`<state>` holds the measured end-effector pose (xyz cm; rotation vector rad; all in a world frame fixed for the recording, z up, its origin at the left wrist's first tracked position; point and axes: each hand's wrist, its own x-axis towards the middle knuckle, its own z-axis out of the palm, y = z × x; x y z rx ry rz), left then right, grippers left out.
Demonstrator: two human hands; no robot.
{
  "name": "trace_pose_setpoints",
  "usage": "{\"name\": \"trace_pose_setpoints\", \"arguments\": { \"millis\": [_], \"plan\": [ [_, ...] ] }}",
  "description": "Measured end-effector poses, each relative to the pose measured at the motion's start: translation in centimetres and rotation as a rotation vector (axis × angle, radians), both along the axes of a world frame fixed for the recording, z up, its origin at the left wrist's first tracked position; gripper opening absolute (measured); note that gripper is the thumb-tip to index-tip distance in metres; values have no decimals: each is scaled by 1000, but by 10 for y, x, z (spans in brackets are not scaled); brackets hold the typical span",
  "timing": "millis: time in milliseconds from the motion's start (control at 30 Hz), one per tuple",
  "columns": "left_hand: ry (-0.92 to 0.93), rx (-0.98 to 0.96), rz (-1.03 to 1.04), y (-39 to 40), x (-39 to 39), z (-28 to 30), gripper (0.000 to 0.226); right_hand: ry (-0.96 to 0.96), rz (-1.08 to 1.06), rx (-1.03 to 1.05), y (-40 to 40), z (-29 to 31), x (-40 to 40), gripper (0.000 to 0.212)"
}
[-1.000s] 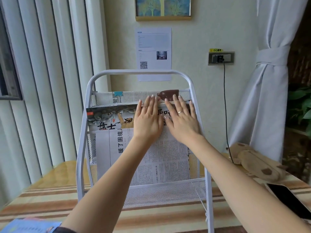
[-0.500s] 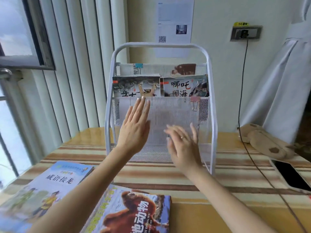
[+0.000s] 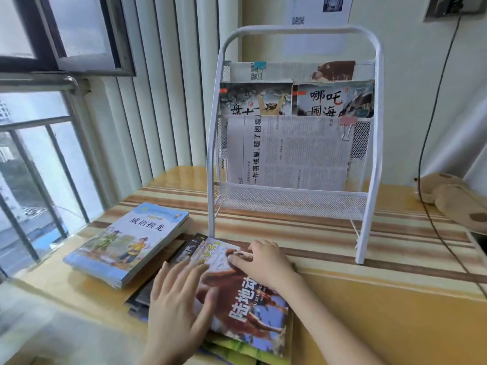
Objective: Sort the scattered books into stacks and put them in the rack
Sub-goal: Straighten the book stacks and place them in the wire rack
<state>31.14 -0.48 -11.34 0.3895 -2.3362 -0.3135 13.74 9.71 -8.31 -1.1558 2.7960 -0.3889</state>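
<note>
Both hands rest on the brown animal book [image 3: 247, 309], the top of a small stack lying on the tabletop [image 3: 382, 306] in front of the white rack [image 3: 371, 143]. The left hand [image 3: 176, 304] lies flat on the book's left edge, its grip spread with fingers apart; under it darker books [image 3: 142, 299] poke out. The right hand [image 3: 266, 262] sits on the upper part of the cover, fingers curled down onto it, possibly catching the top edge, though blur hides that. Neither grip encloses the book. A blue-covered stack [image 3: 126, 243] lies just left, touching the pile. The rack already holds two picture books [image 3: 295, 100] and newspapers [image 3: 290, 151].
</note>
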Motion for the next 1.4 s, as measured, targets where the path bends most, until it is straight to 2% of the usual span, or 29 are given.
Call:
{"name": "trace_pose_setpoints", "arguments": {
  "millis": [100,233,333,467,600,733,833,867,967,1033,1100,1200,1267,1333,1400],
  "plan": [
    [-93,-37,-56,10,-5,-7,58,-93,-85,45,-11,12,0,74],
    [-81,-4,-36,3,-8,-6,57,-206,-91,159,-11,22,-9,69],
    [-9,5,-19,0,-1,-9,50,-443,-109,154,-7,29,-16,65],
    [62,87,52,-1,2,-12,40,-788,-50,219,-4,37,-11,44],
    [142,189,128,-1,3,-17,40,-735,-26,192,-5,39,-7,42],
    [228,329,273,-2,6,-21,44,-786,19,185,7,26,-6,44],
    [263,500,292,-2,8,-19,53,-890,-62,-40,10,8,-1,65],
    [272,587,270,-2,8,-18,58,-905,-59,-121,12,6,4,63],
    [302,739,246,-2,10,-11,60,-902,2,-359,21,1,14,34],
    [383,852,263,-1,10,-7,56,-926,66,-519,28,-2,21,25],
    [483,1027,267,1,11,0,62,-924,125,-664,34,-2,29,25],
    [608,1234,142,8,17,17,83,-808,185,-810,42,5,36,46],
    [652,1251,131,10,17,28,92,-753,210,-903,46,12,38,42],
    [617,1262,123,8,14,37,107,-707,222,-994,49,20,38,37],
    [530,1375,-40,5,9,50,103,-608,218,-1066,52,27,37,48]
  ]
}}
